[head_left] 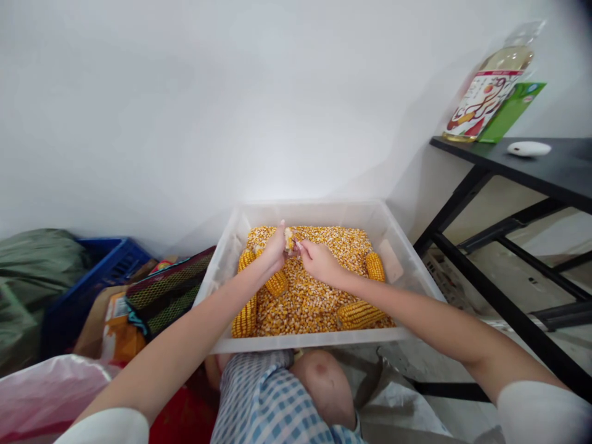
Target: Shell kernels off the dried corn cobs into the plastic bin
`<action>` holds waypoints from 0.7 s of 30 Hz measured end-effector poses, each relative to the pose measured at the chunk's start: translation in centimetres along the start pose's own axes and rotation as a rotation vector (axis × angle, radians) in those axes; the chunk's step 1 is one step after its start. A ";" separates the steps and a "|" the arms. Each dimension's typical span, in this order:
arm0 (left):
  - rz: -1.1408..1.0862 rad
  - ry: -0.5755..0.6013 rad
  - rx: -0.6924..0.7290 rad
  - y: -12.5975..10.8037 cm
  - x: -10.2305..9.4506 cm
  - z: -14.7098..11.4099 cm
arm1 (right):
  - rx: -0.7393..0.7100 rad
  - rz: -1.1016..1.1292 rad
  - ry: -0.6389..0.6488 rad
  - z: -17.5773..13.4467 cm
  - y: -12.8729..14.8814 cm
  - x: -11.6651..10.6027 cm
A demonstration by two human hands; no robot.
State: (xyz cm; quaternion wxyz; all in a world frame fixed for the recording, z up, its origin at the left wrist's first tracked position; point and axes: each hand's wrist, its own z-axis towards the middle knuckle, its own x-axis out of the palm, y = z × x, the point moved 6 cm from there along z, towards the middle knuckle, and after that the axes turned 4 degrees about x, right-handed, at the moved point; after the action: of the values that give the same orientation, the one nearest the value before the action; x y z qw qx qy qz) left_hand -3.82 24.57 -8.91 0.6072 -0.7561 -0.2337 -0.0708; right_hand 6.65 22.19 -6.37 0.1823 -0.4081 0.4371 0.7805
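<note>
A partly stripped corn cob (289, 239), pale at its upper end, is in my left hand (274, 248), whose fingers are wrapped round it. My right hand (320, 262) is closed, thumb and fingertips pinched against the cob's right side. Both hands are above a translucent plastic bin (314, 340) holding a thick layer of loose yellow corn kernels (305, 305). Whole ears of corn lie on the kernels: one ear (277, 283) below my left hand, another ear (245, 317) along the left wall, and an ear (361, 314) at the front right. A smaller ear (375, 266) rests by the right wall.
A white wall (296, 111) rises behind the bin. At right stands a black table (550, 172) with a bottle (485, 98), a green box (513, 111) and a small white object (529, 148). A blue crate (108, 253) and bags crowd the left side.
</note>
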 end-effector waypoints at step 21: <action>0.056 0.126 -0.045 -0.7 0.0 0.2 | -0.153 0.110 0.164 1.1 0.0 -1.9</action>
State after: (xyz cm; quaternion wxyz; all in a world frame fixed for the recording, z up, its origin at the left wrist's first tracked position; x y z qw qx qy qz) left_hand -4.13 24.90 -8.34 0.6051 -0.7699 -0.1722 -0.1067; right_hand 7.28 23.28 -4.58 0.0715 -0.4586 0.4115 0.7844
